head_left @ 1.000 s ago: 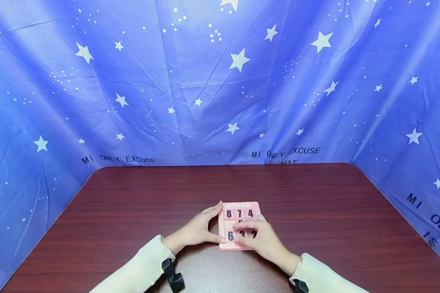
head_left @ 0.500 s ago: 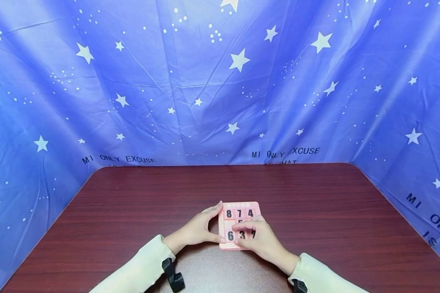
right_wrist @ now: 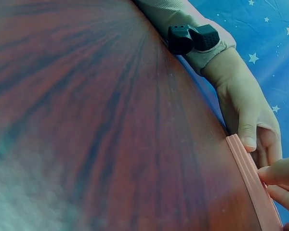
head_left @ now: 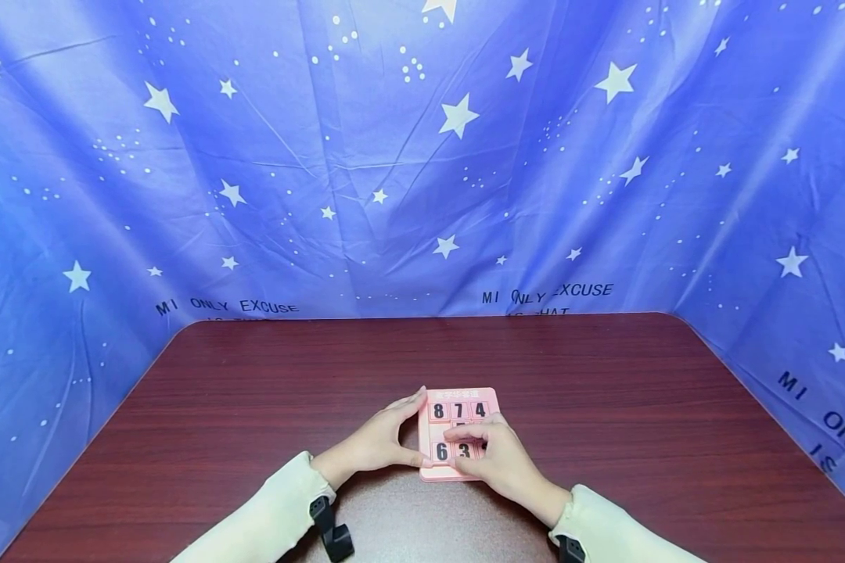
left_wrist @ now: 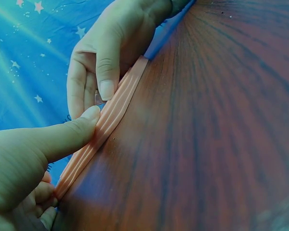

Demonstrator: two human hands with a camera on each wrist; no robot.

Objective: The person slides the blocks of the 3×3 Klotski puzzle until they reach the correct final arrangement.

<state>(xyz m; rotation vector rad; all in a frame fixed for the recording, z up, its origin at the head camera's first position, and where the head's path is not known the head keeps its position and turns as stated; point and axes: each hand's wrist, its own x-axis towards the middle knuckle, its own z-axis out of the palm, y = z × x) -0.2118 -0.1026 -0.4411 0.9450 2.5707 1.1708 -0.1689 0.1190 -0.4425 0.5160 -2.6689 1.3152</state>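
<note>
A pink sliding number puzzle (head_left: 436, 473) lies flat on the table in the head view. My left hand (head_left: 369, 444) grips its left side, thumb at the near corner and fingers at the far one. Over the puzzle's right part is my right hand (head_left: 510, 461), its thumb and fingertips on or just above the tiles. The 8, 7 and 4 tiles form the far row; 6 and 3 show in the near row. A gap shows at the left of the middle row. My right hand hides the other tiles. In the left wrist view the puzzle's layered edge (left_wrist: 111, 118) rests on the wood.
The dark red wooden table (head_left: 253, 375) extends around the puzzle on all sides. A blue curtain (head_left: 394, 156) with white stars hangs behind it and along both sides. A black strap (head_left: 336, 539) dangles from my left wrist.
My right hand has shifted slightly left over the tiles and now covers the near-right tile, which partly showed a 2 before. My left hand keeps its place.
</note>
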